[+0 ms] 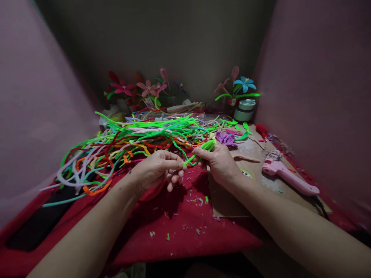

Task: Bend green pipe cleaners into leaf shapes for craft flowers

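Note:
My left hand [158,166] and my right hand [218,162] meet over the red cloth [185,227], each pinching one end of a bright green pipe cleaner piece [203,148]. The left fingertips grip its thin lower end. The right fingers hold its thicker, folded upper end. Just behind both hands lies a big tangle of pipe cleaners [130,143] in green, red, orange, white and lilac. A purple pipe cleaner flower [226,138] rests right beyond my right hand.
A pink glue gun [285,175] lies on a cardboard sheet [232,204] at the right. Finished pipe cleaner flowers [139,90] and a blue flower [245,83] stand at the back beside a pale green jar [245,110]. Pink walls close in on both sides. Small clippings dot the cloth.

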The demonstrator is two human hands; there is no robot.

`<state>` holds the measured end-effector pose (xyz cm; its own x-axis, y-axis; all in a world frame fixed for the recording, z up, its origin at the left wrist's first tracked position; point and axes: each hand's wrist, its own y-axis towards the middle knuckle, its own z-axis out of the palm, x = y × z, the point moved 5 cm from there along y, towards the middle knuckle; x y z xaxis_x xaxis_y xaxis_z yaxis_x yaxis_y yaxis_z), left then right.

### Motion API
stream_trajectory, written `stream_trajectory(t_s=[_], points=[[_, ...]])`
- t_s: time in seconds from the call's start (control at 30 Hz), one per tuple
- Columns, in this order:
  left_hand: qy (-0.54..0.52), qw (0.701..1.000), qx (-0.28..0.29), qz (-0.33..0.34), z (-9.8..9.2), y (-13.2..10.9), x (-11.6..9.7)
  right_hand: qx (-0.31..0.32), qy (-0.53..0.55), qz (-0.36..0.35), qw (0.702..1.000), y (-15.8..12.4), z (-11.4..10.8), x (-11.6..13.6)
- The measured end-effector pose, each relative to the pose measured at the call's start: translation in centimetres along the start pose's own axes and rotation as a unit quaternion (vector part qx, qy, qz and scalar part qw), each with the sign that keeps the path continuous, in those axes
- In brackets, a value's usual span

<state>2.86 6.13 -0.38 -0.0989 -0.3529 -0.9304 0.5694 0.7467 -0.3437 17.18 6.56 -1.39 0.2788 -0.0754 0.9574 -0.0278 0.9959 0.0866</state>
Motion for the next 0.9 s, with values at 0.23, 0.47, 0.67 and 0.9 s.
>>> stream_trajectory(t_s=[0.23, 0.47, 0.67, 0.9], points=[[0.059, 0.995, -0.051, 0.055, 0.2, -0.1, -0.5, -0.013, 0.022, 0.028, 0.999, 0.2, -0.1, -0.1], [0.284, 0.936, -0.118, 0.172, 1.1, -1.0, -1.7, -0.026, 0.108, 0.117, 0.987, 0.4, -0.1, -1.1], [0.464, 0.815, -0.203, 0.282, 1.9, -1.8, -2.7, -0.037, 0.126, 0.150, 0.980, 0.0, 0.2, -1.4], [0.235, 0.955, -0.178, 0.041, -0.5, -0.7, -0.8, -0.098, 0.133, 0.130, 0.978, 0.6, -1.2, -0.2]])
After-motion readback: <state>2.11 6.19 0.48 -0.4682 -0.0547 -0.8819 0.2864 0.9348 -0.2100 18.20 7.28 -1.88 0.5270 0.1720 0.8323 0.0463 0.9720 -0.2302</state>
